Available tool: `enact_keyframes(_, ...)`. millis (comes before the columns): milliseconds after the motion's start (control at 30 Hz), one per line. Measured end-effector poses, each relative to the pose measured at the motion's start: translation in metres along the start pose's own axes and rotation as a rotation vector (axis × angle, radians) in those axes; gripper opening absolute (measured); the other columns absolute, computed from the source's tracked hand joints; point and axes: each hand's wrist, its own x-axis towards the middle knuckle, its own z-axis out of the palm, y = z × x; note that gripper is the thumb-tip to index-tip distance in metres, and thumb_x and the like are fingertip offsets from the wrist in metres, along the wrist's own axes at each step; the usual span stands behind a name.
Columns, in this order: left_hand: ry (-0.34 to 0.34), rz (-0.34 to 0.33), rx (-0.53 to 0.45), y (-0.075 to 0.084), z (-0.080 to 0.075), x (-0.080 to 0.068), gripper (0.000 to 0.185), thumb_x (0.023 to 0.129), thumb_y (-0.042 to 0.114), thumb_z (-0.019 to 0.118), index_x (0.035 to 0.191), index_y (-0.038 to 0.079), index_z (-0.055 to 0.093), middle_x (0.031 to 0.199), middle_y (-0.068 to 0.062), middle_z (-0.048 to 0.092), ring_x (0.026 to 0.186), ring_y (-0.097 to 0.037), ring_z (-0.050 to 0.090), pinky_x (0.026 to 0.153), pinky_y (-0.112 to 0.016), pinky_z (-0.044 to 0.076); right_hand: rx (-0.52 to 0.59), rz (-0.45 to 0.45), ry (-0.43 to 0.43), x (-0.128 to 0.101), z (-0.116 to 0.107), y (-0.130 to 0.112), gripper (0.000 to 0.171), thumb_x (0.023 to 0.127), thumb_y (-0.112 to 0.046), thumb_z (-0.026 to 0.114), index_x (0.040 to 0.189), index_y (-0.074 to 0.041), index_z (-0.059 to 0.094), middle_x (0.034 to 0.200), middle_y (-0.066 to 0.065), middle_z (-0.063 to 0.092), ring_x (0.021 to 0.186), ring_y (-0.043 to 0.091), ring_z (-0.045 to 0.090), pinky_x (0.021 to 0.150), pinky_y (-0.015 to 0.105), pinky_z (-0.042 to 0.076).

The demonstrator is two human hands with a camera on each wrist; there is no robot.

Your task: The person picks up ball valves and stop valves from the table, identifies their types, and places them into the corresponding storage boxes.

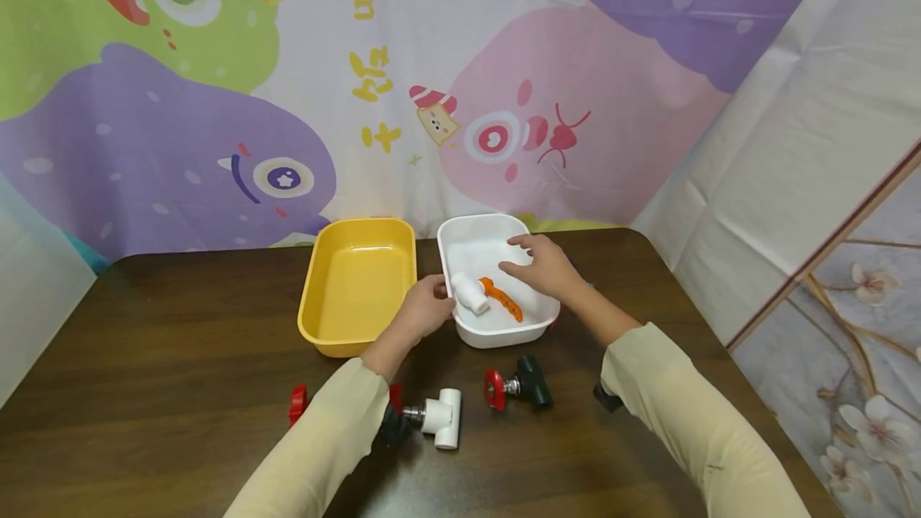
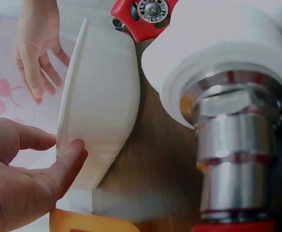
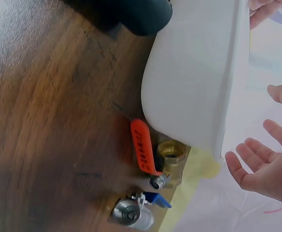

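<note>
A white tray stands at the middle of the dark table; inside lie a white pipe fitting and an orange lever piece. At the tray's left rim is my left hand, fingers relaxed and holding nothing. In the left wrist view its thumb touches the tray's outer wall. Over the tray's far right part hovers my right hand, palm down, fingers spread and empty. The right wrist view shows that open hand beside the tray.
An empty yellow tray sits left of the white one. Near the front lie a white tee valve and a black valve with a red handwheel. Behind the white tray lie a brass valve with an orange lever and a blue-handled valve.
</note>
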Motion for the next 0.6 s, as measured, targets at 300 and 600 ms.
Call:
enact_keyframes(300,0.000,0.002,0.001,0.000,0.001,0.000,0.046,0.090,0.006,0.055,0.133,-0.005,0.044,0.114,-0.020,0.059,0.090,-0.024,0.061,0.079,-0.030,0.056,-0.027,-0.005,0.041,-0.003,-0.012,0.011,0.054,0.085,-0.035,0.065,0.128,-0.004,0.055,0.131,0.018,0.053,0.111,0.034,0.054,0.094,0.046,0.047)
enact_keyframes(600,-0.004,0.008,-0.008,-0.001,0.000,0.001,0.046,0.089,0.006,0.054,0.133,-0.006,0.044,0.114,-0.020,0.059,0.090,-0.024,0.061,0.078,-0.030,0.057,-0.001,0.063,0.026,-0.008,-0.021,0.021,0.057,0.086,-0.037,0.063,0.131,-0.004,0.052,0.133,0.018,0.050,0.120,0.036,0.049,0.099,0.049,0.043)
